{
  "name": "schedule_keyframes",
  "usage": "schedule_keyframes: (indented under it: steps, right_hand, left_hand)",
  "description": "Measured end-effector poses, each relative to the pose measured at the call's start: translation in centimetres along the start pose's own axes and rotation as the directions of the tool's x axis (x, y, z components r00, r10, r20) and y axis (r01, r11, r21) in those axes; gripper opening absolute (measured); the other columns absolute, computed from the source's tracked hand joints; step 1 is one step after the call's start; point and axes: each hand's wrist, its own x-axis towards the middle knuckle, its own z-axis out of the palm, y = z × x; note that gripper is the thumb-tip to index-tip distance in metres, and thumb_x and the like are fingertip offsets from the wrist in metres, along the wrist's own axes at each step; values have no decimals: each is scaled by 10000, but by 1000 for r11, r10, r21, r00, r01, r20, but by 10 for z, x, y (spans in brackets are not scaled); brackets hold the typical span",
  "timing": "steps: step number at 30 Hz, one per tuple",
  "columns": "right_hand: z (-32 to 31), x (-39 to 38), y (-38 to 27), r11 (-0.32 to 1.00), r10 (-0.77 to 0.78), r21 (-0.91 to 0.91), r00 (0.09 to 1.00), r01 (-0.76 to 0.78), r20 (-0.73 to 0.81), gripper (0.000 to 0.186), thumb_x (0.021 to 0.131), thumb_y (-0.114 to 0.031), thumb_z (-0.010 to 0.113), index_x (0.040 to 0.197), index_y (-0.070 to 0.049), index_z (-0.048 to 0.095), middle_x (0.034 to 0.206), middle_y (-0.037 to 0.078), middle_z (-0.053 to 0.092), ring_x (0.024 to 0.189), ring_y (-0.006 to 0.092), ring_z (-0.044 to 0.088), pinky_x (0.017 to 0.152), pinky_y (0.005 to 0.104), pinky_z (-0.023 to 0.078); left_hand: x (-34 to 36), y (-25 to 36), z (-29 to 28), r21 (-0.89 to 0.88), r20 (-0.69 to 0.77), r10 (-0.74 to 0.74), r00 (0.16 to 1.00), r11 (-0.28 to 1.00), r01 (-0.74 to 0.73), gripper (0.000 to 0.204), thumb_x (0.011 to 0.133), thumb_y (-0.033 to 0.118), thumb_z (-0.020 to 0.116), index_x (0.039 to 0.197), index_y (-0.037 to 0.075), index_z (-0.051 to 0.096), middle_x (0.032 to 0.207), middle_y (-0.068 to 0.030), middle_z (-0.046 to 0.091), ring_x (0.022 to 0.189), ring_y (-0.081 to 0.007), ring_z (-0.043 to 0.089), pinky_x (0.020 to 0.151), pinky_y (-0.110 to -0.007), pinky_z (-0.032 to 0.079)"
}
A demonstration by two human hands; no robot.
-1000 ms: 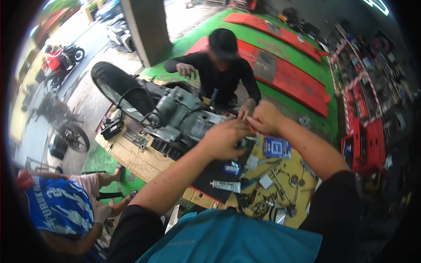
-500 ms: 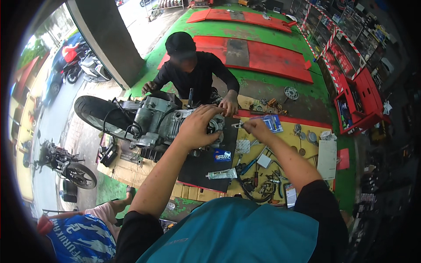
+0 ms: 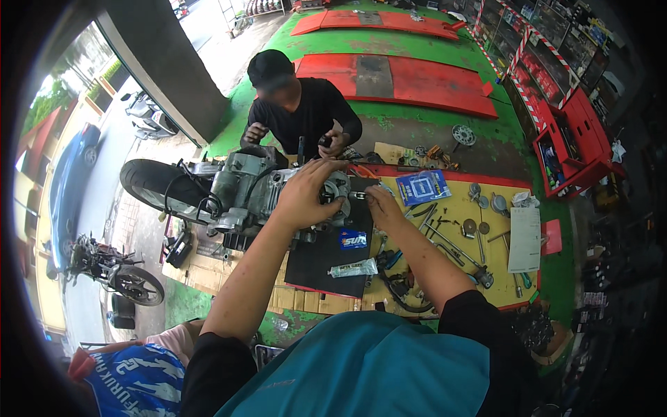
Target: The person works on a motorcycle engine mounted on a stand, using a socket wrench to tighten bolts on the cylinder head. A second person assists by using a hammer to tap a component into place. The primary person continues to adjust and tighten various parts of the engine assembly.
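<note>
My left hand [image 3: 312, 191] grips the right end of a grey motorcycle engine [image 3: 249, 201], thumb and fingers spread around its round housing. My right hand [image 3: 380, 206] is just right of that housing, pinched on a small silver metal part [image 3: 358, 196] pointing toward the engine. Below the engine a blue packet [image 3: 352, 238] and a white tube [image 3: 353, 267] lie on a black mat [image 3: 313, 272]. A blue gasket package [image 3: 422, 185] lies beyond my right hand. An orange-handled item [image 3: 363, 170] is behind my hands.
A co-worker [image 3: 297, 108] in black faces me across the bench [image 3: 506, 288], both hands raised over the engine. Scattered tools [image 3: 462, 250] lie at right. A red tool cabinet [image 3: 570, 149] stands right. Another person [image 3: 132, 368] is at lower left. Parked motorcycle [image 3: 121, 274] at left.
My right hand has come down from the orange item, then moved left toward the engine with the silver part. The co-worker's right-side hand has drawn back and up from the engine.
</note>
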Motion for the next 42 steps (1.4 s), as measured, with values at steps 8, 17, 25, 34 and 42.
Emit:
schedule_keyframes:
  steps: [8,17,25,34,42]
  right_hand:
    - [-2,-2,-11,995,51,80,999,-52,15,256,1015,-200,528,1121,17,613,954,195,624,955,407,603,813,440,479]
    - [19,-19,-5,977,178,141,975,-159,-131,226,997,-162,527,1079,27,620,944,213,628,898,397,619,814,419,482]
    - [32,-25,5,984,172,75,957,-158,-235,252,970,-70,486,1131,69,622,965,261,664,910,366,676,802,416,514]
    - [41,-37,-30,832,547,197,825,-519,-139,519,1114,-384,350,1039,46,630,802,78,614,724,170,515,700,341,438]
    - [38,-47,-45,793,552,391,822,-467,-140,532,1105,-459,412,952,-6,645,821,36,629,744,120,529,698,290,432]
  left_hand:
    - [0,-6,3,-30,-11,22,1000,999,-23,564,814,262,676,1341,88,574,1298,-168,621,1258,-380,556,1100,-455,422]
    - [-4,-2,-3,-154,-22,-17,1000,988,14,540,975,364,427,1399,53,549,1279,-180,639,1247,-367,572,1070,-436,422]
    - [-6,1,-1,-158,-49,-7,999,987,-1,475,986,260,423,1422,96,515,1323,-184,606,1251,-391,544,1115,-474,387]
    - [-8,-5,4,-114,-97,23,995,993,-34,481,984,268,452,1423,78,504,1331,-231,592,1230,-394,555,1058,-478,426]
    - [-12,-11,15,24,-175,37,984,999,-33,567,918,369,554,1405,80,517,1226,-197,643,1198,-367,588,1009,-474,469]
